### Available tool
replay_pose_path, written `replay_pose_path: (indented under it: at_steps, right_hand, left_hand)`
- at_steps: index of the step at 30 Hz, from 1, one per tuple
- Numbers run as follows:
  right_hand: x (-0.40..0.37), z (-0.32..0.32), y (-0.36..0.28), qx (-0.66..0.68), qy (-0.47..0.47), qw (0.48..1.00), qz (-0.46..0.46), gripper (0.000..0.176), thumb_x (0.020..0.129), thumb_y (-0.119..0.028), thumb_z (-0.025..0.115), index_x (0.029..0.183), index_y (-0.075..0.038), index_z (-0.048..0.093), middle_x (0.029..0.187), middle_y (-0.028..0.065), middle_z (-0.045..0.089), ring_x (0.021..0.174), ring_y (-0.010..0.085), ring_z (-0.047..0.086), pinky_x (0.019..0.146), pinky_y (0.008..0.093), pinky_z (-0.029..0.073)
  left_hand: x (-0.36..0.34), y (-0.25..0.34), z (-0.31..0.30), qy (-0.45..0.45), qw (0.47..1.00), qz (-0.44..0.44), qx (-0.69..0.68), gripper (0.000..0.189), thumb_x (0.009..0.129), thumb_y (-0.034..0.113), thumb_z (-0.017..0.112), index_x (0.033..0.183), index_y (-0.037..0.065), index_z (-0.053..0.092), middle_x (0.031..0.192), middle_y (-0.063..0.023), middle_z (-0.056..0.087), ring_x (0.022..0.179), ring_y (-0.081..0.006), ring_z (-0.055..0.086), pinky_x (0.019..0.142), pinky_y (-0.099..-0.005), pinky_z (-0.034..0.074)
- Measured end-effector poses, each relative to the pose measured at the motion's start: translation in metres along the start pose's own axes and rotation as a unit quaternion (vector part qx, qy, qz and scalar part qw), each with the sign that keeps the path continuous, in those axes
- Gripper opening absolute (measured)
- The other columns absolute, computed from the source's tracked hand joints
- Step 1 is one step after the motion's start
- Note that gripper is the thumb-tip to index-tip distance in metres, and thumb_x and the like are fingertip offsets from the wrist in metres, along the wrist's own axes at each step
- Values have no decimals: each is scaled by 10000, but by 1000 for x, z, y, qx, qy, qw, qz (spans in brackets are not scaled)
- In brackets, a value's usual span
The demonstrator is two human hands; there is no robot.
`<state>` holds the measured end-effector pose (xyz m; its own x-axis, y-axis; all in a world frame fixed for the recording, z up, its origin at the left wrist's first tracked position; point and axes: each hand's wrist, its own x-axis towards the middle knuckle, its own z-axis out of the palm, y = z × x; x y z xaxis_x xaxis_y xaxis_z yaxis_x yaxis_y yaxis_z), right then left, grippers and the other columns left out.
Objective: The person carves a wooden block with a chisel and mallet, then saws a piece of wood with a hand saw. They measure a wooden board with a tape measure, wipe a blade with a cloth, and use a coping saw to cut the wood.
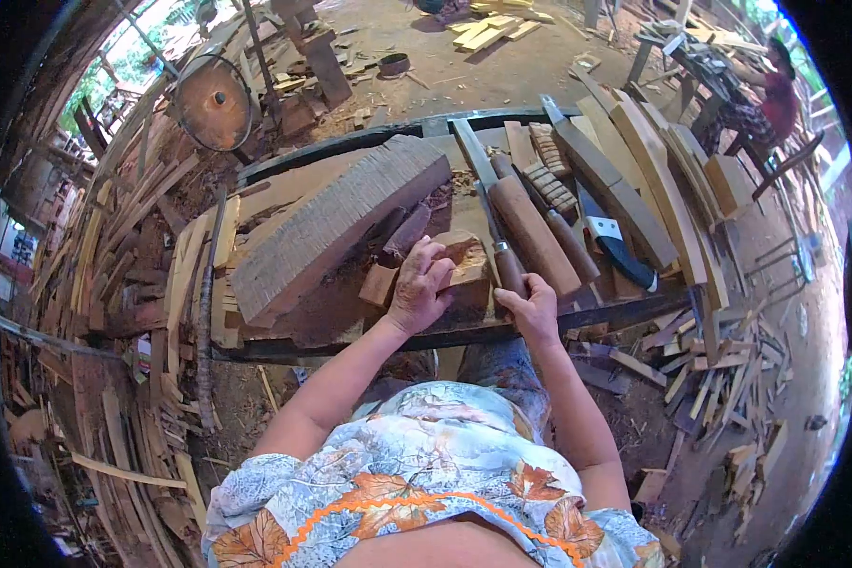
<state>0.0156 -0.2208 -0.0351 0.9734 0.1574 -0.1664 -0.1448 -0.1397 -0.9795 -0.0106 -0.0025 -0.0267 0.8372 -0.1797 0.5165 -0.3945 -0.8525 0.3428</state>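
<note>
My left hand is closed on a small carved wooden block near the bench's front edge, its fingers bent over the block's left side. Just right of it, my right hand grips the brown wooden handle of a chisel-like tool with a narrow shaft pointing away from me. How far its tip reaches is hard to make out. A smaller wood piece lies left of my left hand. Beyond it rests a large rough beam, set diagonally on the bench.
Right of the tool lie a round-edged wooden bar, a black-handled saw and long planks. Offcuts litter the ground at right. A round metal disc stands back left. Another person sits at far right.
</note>
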Motion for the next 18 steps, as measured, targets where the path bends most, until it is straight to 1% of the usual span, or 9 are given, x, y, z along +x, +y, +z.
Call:
replay_pose_path:
  at_steps: [2,4,5,7,8,10,14,16,18]
  right_hand:
    - [8,3,-2,-66,4,998,-14,390,696,-229,736,941,38,591,783,92,628,690,167,588,625,300,481]
    - [14,7,-11,-124,-6,992,-24,443,694,-231,708,1024,30,570,837,161,638,756,267,618,734,353,487]
    - [17,10,-17,-128,-8,991,-26,443,694,-231,708,1024,30,570,837,161,638,756,267,618,734,353,487]
    - [23,17,-28,-173,38,979,-99,462,717,-174,659,1122,4,530,1003,225,606,916,344,598,814,394,468]
    - [26,20,-32,-177,35,979,-98,462,717,-174,659,1122,4,530,1003,225,606,916,344,598,814,394,468]
    - [30,24,-37,-198,4,968,-153,486,729,-110,610,1189,-13,490,1194,268,508,1086,394,518,911,423,427]
    - [28,27,-24,-243,-9,952,-184,463,732,-62,580,1186,-15,500,1234,255,470,1135,395,481,956,434,401]
    - [12,34,-24,-316,55,902,-289,452,736,-54,580,1181,-20,507,1191,224,496,1103,399,499,966,458,396]
    - [-8,34,-37,-336,76,887,-308,369,762,-55,589,1125,-12,544,1174,198,511,1071,362,519,922,434,429]
  left_hand:
    - [-3,-5,4,33,999,15,-36,458,617,99,768,1006,90,526,1215,-173,436,1234,-424,390,1018,-486,354]
    - [-4,-5,0,27,999,2,-34,520,635,133,768,1076,91,495,1242,-182,407,1221,-420,399,1015,-474,361]
    - [-5,-4,-2,30,997,-17,-65,567,635,146,772,1115,89,475,1253,-186,396,1214,-417,402,1011,-468,367]
    - [-5,-5,-2,36,994,-39,-98,614,635,159,776,1154,87,455,1264,-190,385,1208,-414,405,1008,-461,373]
    - [-6,-6,0,46,993,-45,-101,648,638,178,779,1179,76,437,1272,-193,380,1202,-411,408,1004,-458,379]
    - [-7,-9,2,57,991,-56,-105,684,641,197,782,1205,65,418,1281,-197,375,1197,-408,411,1000,-455,384]
    - [-9,-11,2,43,992,-64,-98,697,653,245,786,1210,48,414,1294,-202,371,1202,-404,408,1011,-449,372]
    - [-9,-12,4,39,992,-72,-101,695,658,256,785,1207,45,415,1296,-203,370,1201,-404,410,1015,-447,368]
    - [-9,-14,6,44,991,-67,-103,692,655,256,787,1201,48,417,1294,-203,373,1201,-403,411,1019,-443,362]
